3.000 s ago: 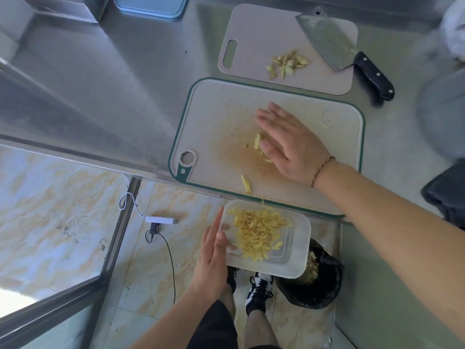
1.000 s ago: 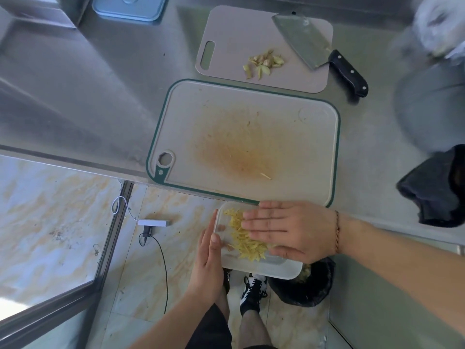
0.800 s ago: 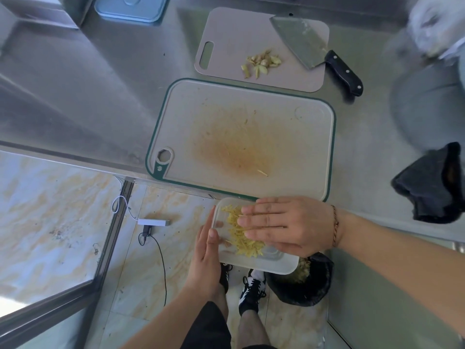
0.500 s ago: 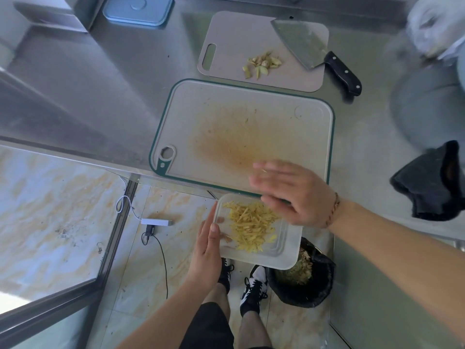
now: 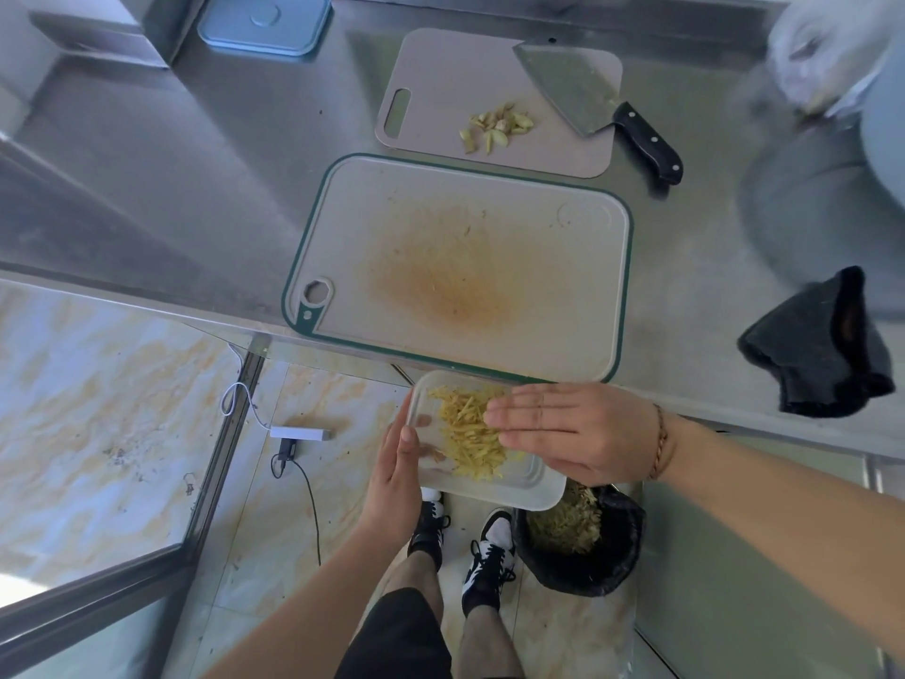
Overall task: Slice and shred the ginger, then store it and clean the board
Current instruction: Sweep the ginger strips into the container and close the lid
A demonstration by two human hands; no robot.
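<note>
From the head view, a shallow clear container (image 5: 524, 485) sits low in the centre of the frame, held out past the near edge of the steel counter (image 5: 205, 154), just below the large cutting board (image 5: 563, 296). Inside it lies a heap of yellow shredded ginger (image 5: 465, 433), gathered toward the middle and far side, with the near right part of its floor bare.

The left hand (image 5: 394, 475) grips the container's left rim, thumb over the edge and the fingers going underneath. The right hand (image 5: 573, 431) lies flat over the container's right half, fingers straight and together, their tips on the ginger; it grasps nothing.

The large board, green-edged, carries an orange-brown stain across its middle and a few tiny scraps. Above it, toward the top centre, a smaller board (image 5: 440, 80) holds a little pile of pale ginger pieces (image 5: 494, 127) and the blade of a cleaver (image 5: 573, 88), whose black handle hangs off the board's right edge.

At upper left a blue-rimmed lid (image 5: 264, 22) rests on the counter. A dark cloth (image 5: 818, 345) lies crumpled at the right. Lower right of the container, on the floor, a black-lined bin (image 5: 583, 551) contains yellowish scraps.
</note>
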